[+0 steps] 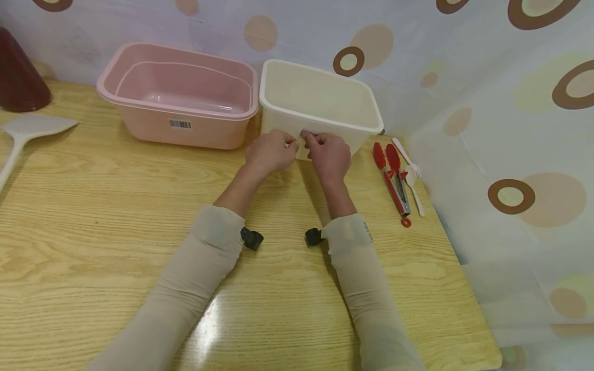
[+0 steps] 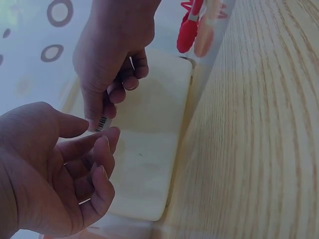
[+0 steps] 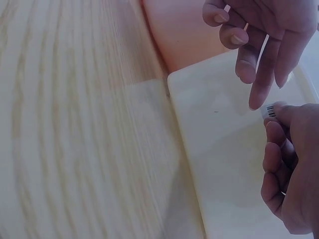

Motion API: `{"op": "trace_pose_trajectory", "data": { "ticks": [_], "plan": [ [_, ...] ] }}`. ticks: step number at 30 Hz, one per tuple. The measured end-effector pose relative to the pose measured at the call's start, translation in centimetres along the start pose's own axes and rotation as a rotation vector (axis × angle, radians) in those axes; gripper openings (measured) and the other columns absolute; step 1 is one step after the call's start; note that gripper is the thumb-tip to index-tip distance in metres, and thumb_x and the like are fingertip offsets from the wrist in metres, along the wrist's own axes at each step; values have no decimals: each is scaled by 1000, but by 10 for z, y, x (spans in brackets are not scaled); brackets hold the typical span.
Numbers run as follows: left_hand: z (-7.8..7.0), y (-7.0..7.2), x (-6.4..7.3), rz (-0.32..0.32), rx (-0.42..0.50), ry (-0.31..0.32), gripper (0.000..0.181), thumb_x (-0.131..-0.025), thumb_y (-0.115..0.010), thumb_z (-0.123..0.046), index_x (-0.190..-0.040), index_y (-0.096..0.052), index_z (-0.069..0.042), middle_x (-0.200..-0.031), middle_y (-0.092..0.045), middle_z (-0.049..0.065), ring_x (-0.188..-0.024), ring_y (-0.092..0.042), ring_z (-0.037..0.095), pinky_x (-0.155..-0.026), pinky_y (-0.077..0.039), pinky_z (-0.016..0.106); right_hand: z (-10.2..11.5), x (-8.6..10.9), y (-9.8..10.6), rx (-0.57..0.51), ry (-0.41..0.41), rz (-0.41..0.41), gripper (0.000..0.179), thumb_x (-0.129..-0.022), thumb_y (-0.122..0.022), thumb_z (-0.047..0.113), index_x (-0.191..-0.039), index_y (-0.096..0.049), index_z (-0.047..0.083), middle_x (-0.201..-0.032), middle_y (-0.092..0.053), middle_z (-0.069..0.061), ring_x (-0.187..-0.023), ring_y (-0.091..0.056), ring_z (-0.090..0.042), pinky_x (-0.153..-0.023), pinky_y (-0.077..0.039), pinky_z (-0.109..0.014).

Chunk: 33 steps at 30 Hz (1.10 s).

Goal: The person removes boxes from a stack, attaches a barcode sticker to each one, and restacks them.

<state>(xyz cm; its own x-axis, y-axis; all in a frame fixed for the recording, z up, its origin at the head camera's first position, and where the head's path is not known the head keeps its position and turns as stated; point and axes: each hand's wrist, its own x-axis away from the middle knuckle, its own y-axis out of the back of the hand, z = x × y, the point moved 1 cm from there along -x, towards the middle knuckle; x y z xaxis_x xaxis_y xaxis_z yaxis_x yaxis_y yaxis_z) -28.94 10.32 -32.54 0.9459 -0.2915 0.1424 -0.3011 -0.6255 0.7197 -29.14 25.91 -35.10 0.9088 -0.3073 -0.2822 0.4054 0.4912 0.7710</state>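
Observation:
My right hand [image 1: 330, 157] pinches a small white barcode sticker [image 3: 270, 111] between thumb and forefinger, in front of the cream bin's wall. In the left wrist view the sticker's striped end [image 2: 101, 123] sticks out from those fingertips. My left hand [image 1: 273, 150] is close beside it, thumb and forefinger apart, the other fingers loosely bent. Its forefinger tip comes right up to the sticker's edge in the right wrist view. The cream bin [image 1: 320, 114] stands upright behind both hands, its front wall partly covered by them.
A pink basin [image 1: 185, 131] with a barcode label stands left of the cream bin. Red tongs [image 1: 392, 180], a white fork [image 1: 408, 158] and a white spoon [image 1: 414, 190] lie to the right. A white spatula [image 1: 34, 129] and a dark red container [image 1: 20, 77] are far left.

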Motion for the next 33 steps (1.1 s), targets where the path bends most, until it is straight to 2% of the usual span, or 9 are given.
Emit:
{"op": "trace_pose_trajectory", "data": {
  "ticks": [8, 12, 15, 17, 19, 22, 30, 33],
  "plan": [
    [0, -2, -1, 12, -5, -6, 40, -106, -43, -42, -139, -63, -30, -124, -65, 0, -104, -58, 25, -91, -46, 48, -2, 0, 1, -43, 6, -19, 52, -94, -62, 60, -81, -83, 14, -70, -76, -4, -64, -67, -17, -46, -36, -25],
    [0, -2, -1, 2, -11, -20, 40, -106, -42, -42, -141, -61, -33, -132, -65, 0, -105, -59, 25, -88, -47, 47, -4, -1, 2, -47, 8, -19, 53, -94, -62, 60, -81, -83, 13, -69, -75, -4, -61, -64, -15, -46, -36, -25],
    [-1, -3, -1, -14, -4, -62, 42, -106, -43, -42, -146, -56, -35, -138, -63, -1, -103, -60, 23, -84, -48, 43, -6, -1, 4, -43, 24, -12, 54, -95, -61, 59, -80, -82, 12, -70, -75, -5, -61, -65, -17, -47, -37, -25],
    [-2, -5, -1, -26, 14, -102, 43, -106, -44, -41, -148, -53, -35, -130, -67, 0, -97, -61, 21, -79, -48, 40, -8, -1, 5, -36, 30, -8, 54, -96, -60, 58, -81, -82, 11, -71, -76, -6, -63, -67, -18, -49, -38, -25],
    [-3, -6, -2, -29, 35, -142, 44, -106, -44, -39, -149, -52, -33, -114, -70, 4, -87, -62, 21, -73, -47, 37, -10, -1, 7, -30, 34, -5, 53, -97, -60, 56, -81, -82, 11, -73, -76, -7, -65, -68, -19, -51, -38, -24],
    [-5, -6, -1, -37, 56, -168, 43, -106, -46, -37, -148, -52, -32, -100, -68, 1, -79, -59, 20, -69, -45, 35, -15, -1, 10, -22, 25, -4, 53, -97, -59, 55, -82, -82, 10, -74, -76, -7, -65, -69, -20, -53, -39, -25],
    [-5, -7, -1, -29, 58, -135, 44, -106, -45, -39, -150, -50, -33, -100, -67, 4, -82, -59, 21, -69, -44, 36, -27, -2, 14, -18, 14, -23, 52, -97, -60, 55, -81, -82, 10, -73, -76, -8, -64, -69, -19, -55, -39, -26],
    [-5, -7, -1, -28, 56, -133, 45, -106, -44, -40, -150, -50, -32, -104, -67, 3, -86, -59, 20, -71, -45, 36, -29, -2, 15, -12, 2, -7, 50, -97, -60, 54, -82, -82, 11, -72, -76, -8, -65, -69, -19, -60, -45, -31]
  ]
}}
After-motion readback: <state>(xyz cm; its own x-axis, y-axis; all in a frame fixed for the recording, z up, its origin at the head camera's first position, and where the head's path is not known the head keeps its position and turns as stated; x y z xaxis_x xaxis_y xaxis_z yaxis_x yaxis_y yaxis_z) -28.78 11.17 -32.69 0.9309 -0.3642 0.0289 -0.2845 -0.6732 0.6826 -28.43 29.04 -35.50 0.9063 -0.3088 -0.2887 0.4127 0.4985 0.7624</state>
